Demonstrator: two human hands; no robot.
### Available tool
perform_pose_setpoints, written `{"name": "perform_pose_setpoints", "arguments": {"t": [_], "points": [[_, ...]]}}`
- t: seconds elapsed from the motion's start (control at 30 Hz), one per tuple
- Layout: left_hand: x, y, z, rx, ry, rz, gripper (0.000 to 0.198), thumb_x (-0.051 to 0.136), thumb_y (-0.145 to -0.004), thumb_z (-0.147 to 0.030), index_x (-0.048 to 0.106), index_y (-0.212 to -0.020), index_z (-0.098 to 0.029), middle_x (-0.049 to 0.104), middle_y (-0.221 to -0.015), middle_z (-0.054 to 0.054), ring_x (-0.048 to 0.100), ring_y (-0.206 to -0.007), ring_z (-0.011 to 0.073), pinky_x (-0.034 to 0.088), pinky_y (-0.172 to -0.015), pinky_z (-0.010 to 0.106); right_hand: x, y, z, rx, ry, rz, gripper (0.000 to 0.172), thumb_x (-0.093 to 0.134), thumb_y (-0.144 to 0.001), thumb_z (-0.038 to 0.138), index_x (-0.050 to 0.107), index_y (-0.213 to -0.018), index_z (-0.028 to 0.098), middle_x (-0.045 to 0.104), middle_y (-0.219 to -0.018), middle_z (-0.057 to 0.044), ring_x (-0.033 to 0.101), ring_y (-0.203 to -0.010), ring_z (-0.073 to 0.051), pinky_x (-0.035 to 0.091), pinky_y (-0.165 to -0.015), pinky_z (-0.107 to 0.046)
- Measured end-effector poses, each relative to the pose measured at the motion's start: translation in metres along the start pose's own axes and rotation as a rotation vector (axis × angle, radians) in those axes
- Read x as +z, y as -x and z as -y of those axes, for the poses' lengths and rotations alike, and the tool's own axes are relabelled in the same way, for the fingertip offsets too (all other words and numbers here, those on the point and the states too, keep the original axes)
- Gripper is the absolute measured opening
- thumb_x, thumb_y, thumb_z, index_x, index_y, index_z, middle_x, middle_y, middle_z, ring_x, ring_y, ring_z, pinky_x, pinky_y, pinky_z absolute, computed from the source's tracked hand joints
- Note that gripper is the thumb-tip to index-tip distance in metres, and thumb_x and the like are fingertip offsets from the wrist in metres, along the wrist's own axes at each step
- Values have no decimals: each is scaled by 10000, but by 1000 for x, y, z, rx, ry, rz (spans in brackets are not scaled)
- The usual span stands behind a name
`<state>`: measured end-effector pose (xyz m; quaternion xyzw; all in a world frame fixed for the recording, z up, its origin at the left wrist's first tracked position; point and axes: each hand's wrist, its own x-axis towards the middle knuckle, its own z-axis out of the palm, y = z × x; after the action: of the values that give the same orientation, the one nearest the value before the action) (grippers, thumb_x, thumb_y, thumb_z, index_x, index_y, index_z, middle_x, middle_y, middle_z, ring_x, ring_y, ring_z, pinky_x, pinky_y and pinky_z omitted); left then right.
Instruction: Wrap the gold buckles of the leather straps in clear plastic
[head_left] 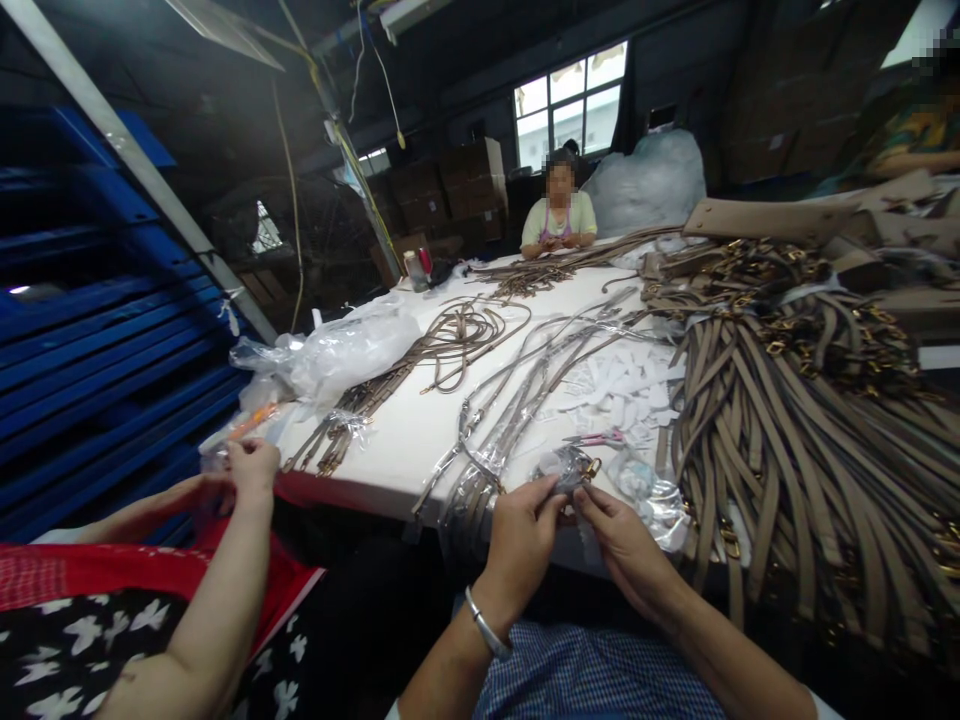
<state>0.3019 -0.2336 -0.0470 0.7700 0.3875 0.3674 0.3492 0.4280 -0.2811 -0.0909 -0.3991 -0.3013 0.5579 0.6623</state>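
Observation:
My left hand (pixel 525 530) and my right hand (pixel 619 540) meet at the table's front edge, thumbs and fingers pinched together. Between them is a small bundle of a bag strap (pixel 564 468), partly wrapped in transparent film, with a gold clasp (pixel 593 467) sticking up. My fingertips hide much of it. Left of my hands, wrapped straps (pixel 499 450) lie across the table and reach over its edge. Just beyond are pink-handled scissors (pixel 596 439) beside many white paper slips (pixel 622 395). Crumpled plastic (pixel 664 515) sits right of my right hand.
A large heap of taupe straps with gold hardware (pixel 757 430) hangs over the table's right side. More straps (pixel 375 385) and plastic bags (pixel 337 350) lie left. A co-worker's hands (pixel 251 468) work close at left; another person (pixel 559 215) sits across the white table (pixel 397 450).

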Motion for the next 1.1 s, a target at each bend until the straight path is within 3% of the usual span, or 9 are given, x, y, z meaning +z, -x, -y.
{"name": "perform_pose_setpoints", "arguments": {"t": [0.17,0.27,0.37,0.47,0.57,0.7,0.87,0.97,1.1], "points": [[14,0,2,56,-9,-13,266,580,-866,-130,677,-1092,-230,735,-1074,37,691,-978,184,534,-885,277,0,2,-2,24,-150,-64,411,720,-791,471,699,-1106,207,745,-1018,-95,666,-1008,-273,505,-914,-414],[18,0,5,-31,142,9,309,568,-870,-151,569,-1171,-224,730,-1032,41,710,-899,174,566,-794,262,-2,5,-2,29,-143,-57,391,705,-800,477,691,-1093,218,743,-1028,-93,666,-1016,-281,534,-871,-416],[19,-2,6,-139,307,53,497,608,-832,-153,455,-1301,-211,725,-1016,57,718,-835,173,582,-718,251,-5,7,-1,17,-81,-53,402,683,-799,526,692,-1072,232,744,-1028,-92,672,-1006,-296,550,-841,-428],[17,-6,6,-155,338,119,468,627,-807,-156,550,-1268,-191,724,-1046,71,705,-891,192,576,-755,263,-8,7,1,1,-40,-52,382,689,-793,528,703,-1046,243,738,-1062,-84,671,-1012,-291,547,-860,-427],[15,-8,4,-102,239,150,238,592,-848,-226,698,-1057,-183,743,-974,51,693,-836,194,558,-729,257,-11,5,2,-21,-43,-41,331,711,-797,473,718,-1027,236,720,-1120,-76,663,-1030,-271,539,-896,-404],[12,-9,6,-44,16,105,169,585,-862,-236,732,-936,-196,746,-844,30,669,-728,176,511,-672,240,-18,-1,3,-14,77,-109,357,769,-750,422,726,-1029,205,743,-1046,-69,694,-948,-248,533,-927,-396],[10,-11,16,51,-236,151,170,578,-856,-165,723,-920,-227,747,-865,20,673,-790,178,475,-706,238,-30,-1,1,85,224,-108,446,819,-654,423,690,-1000,173,760,-894,-86,729,-819,-262,602,-771,-404],[13,-12,23,39,-364,172,181,585,-848,-164,724,-941,-233,751,-872,26,678,-796,187,483,-721,248,-35,10,-1,153,359,-110,449,772,-692,452,593,-1016,198,757,-823,-75,737,-729,-265,617,-643,-394],[17,-16,27,41,-451,203,238,591,-847,-176,719,-1034,-251,757,-947,40,688,-869,203,496,-781,270,-40,24,4,57,591,-97,355,649,-802,470,468,-1016,252,750,-803,-31,734,-701,-245,597,-600,-352]]}}
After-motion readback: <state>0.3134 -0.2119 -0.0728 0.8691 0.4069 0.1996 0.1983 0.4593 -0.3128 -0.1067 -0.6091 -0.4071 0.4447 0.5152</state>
